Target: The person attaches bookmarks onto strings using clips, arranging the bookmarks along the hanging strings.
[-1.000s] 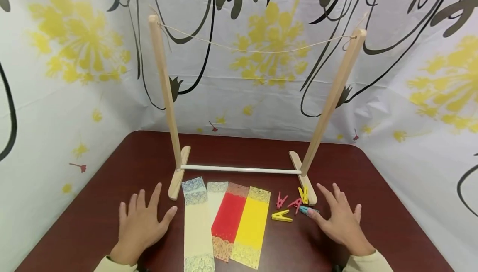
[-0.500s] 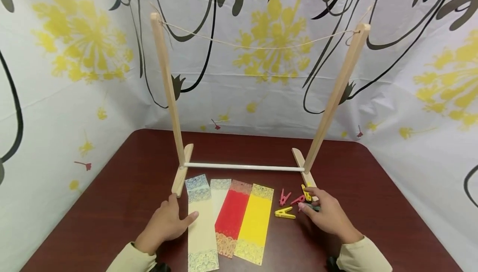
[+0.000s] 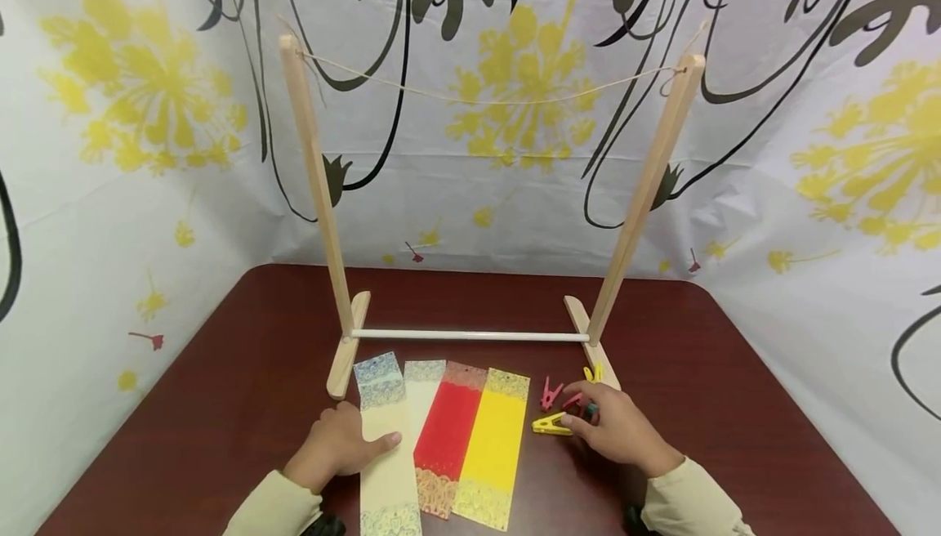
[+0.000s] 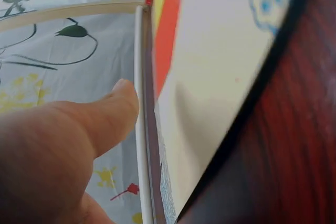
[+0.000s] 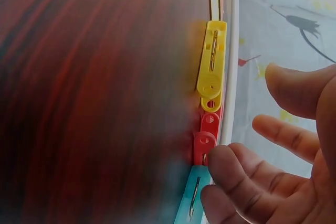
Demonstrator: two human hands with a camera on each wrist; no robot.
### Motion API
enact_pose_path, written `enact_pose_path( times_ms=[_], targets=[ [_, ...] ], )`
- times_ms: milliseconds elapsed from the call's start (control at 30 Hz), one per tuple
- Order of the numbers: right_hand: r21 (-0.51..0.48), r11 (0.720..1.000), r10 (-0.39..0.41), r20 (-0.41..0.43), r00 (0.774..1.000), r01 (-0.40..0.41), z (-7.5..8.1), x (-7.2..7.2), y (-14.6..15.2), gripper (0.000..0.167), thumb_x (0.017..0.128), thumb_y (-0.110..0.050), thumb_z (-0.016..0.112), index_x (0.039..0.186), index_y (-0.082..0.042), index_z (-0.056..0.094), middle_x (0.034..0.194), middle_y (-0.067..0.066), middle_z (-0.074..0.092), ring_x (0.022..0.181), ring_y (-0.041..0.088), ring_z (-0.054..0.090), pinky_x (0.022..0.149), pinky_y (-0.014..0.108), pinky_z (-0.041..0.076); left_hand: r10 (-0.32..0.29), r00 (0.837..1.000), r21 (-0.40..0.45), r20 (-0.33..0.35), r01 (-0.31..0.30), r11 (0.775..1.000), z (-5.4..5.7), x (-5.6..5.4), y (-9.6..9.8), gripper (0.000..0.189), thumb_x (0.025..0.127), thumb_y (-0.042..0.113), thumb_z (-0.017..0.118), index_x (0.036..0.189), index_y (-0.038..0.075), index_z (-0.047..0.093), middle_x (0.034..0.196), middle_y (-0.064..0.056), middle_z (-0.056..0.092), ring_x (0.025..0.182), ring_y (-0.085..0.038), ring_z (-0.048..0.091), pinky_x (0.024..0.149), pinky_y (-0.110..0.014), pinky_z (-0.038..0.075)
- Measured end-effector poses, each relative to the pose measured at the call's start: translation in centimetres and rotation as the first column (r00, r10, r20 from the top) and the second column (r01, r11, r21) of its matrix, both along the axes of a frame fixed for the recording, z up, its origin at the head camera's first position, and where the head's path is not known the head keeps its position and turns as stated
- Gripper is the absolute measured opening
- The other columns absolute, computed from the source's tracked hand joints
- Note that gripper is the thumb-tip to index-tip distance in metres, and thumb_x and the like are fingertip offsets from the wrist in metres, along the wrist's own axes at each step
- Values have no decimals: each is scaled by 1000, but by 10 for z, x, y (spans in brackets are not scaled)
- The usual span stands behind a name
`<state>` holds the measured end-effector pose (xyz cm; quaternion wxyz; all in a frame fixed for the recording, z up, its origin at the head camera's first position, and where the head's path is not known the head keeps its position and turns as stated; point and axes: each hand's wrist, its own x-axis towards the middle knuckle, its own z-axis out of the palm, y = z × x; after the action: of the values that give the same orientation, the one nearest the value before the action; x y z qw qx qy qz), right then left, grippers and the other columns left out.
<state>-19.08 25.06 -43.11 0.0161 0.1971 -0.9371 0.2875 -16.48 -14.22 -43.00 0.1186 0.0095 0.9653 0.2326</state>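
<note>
My left hand point(image 3: 334, 448) is at the left edge of a cream strip point(image 3: 388, 462) with blue lacy patterned ends. Its thumb reaches over the strip, and in the left wrist view it shows straight, with no visible grip. My right hand point(image 3: 613, 430) hovers over several small plastic clothespins with thumb and fingers spread apart. Its thumb lies by a yellow clothespin point(image 3: 547, 425). A pink clothespin point(image 3: 549, 395) lies just beyond. In the right wrist view the fingers are close beside a blue clothespin point(image 5: 191, 195) and a red-pink one point(image 5: 205, 145); whether they touch is unclear.
A wooden stand rises behind, with a left post point(image 3: 316, 176), a right post point(image 3: 647, 193), a slack string point(image 3: 515, 103) and a white rod point(image 3: 470, 335). White point(image 3: 422, 393), red point(image 3: 453, 422) and yellow point(image 3: 500, 438) strips overlap on the dark table point(image 3: 184, 438).
My left hand has moved right to the cream strip, its spread fingers drawn in. My right hand has moved left over the clothespins. The head view has shifted slightly.
</note>
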Motion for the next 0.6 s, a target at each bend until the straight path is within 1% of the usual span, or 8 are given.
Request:
enact_pose_path(
  times_ms=[100, 167, 233, 333, 400, 533, 600],
  targets=[
    [4, 1000, 19, 6, 1000, -19, -1, 1, -2, 33, 85, -23, 76, 111, -7, 65, 92, 3, 64, 69, 11, 55, 58, 27, 45, -1, 1000, -12, -2, 1, 1000, -2, 0, 1, 80, 77, 57, 73, 102, -16, 51, 83, -19, 52, 79, -36, 56, 75, -51, 48],
    [26, 999, 27, -1, 1000, -27, -1, 0, -2, 33, 84, -22, 77, 111, -7, 65, 89, 0, 63, 72, 11, 55, 60, 27, 45, 0, 1000, -20, -9, 0, 1000, -3, 0, 3, 80, 76, 57, 74, 100, -15, 50, 80, -18, 51, 76, -35, 56, 73, -50, 49],
    [44, 998, 34, -3, 999, -34, -2, 0, -2, 34, 84, -22, 77, 111, -7, 65, 84, -3, 61, 72, 9, 54, 61, 27, 45, -7, 1000, -38, -14, 6, 999, -3, -1, 4, 80, 74, 57, 75, 99, -15, 50, 80, -17, 51, 77, -35, 56, 74, -50, 49],
    [58, 997, 55, -9, 998, -54, -3, -1, -2, 33, 83, -22, 77, 110, -8, 64, 76, -7, 55, 67, 7, 49, 59, 27, 43, -23, 1000, -65, -17, 22, 998, -3, -1, 5, 78, 73, 56, 76, 97, -14, 51, 79, -18, 49, 77, -35, 56, 74, -51, 49],
    [62, 995, 74, -16, 997, -73, -4, -1, -2, 34, 83, -23, 78, 110, -8, 65, 74, -9, 53, 66, 6, 49, 60, 27, 43, -29, 1000, -73, -12, 28, 997, -3, -1, 5, 77, 73, 55, 77, 97, -14, 51, 81, -19, 49, 79, -36, 55, 75, -51, 49],
    [79, 991, 112, -26, 993, -110, -3, -2, -4, 35, 83, -25, 78, 112, -9, 64, 76, -8, 54, 68, 7, 49, 61, 28, 43, -29, 1000, -74, -5, 28, 997, -4, -3, 6, 77, 72, 51, 80, 99, -15, 51, 83, -21, 50, 82, -39, 56, 77, -53, 48],
    [88, 989, 123, -32, 992, -120, -2, -3, -5, 35, 83, -25, 78, 111, -11, 65, 78, -7, 55, 69, 8, 50, 61, 28, 44, -29, 999, -68, -18, 27, 997, -3, -4, 6, 78, 72, 51, 80, 99, -16, 51, 83, -22, 51, 82, -41, 57, 77, -54, 48]
  ],
)
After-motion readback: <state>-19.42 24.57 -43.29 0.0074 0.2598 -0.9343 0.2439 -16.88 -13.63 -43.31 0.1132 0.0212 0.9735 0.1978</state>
